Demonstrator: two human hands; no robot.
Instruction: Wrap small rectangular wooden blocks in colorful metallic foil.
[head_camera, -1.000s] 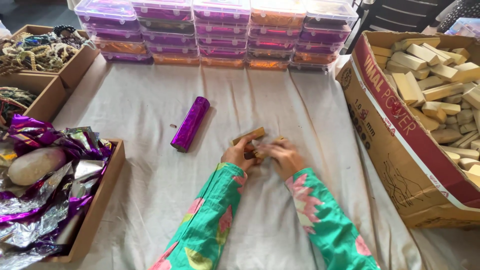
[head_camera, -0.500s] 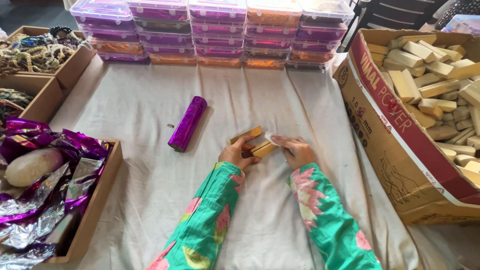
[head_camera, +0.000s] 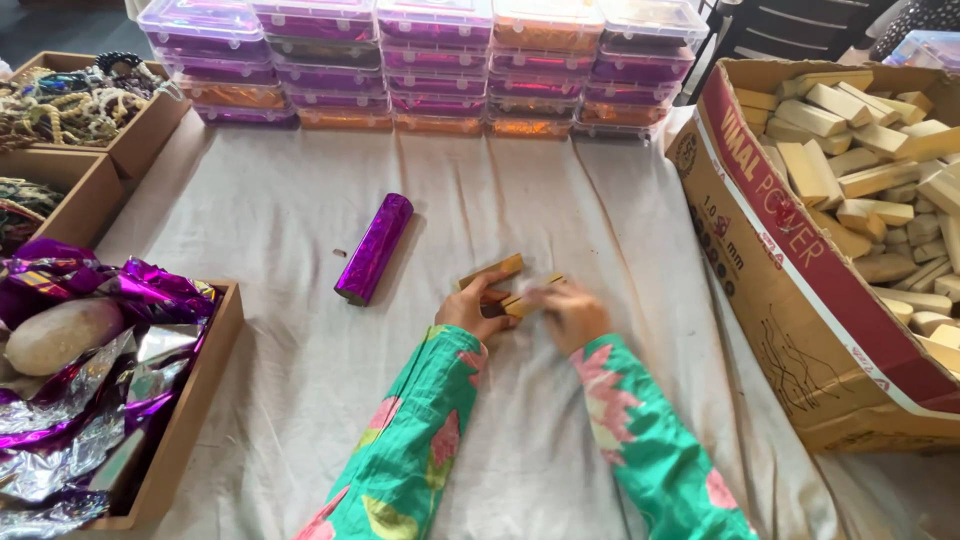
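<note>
On the white cloth (head_camera: 300, 250), left hand (head_camera: 470, 312) and right hand (head_camera: 572, 312) grip two tan wooden blocks (head_camera: 505, 285) pressed together.

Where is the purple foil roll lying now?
In the head view, the purple foil roll lies on the white cloth, left of the left hand and apart from it, in front of the stacked plastic boxes.
</note>
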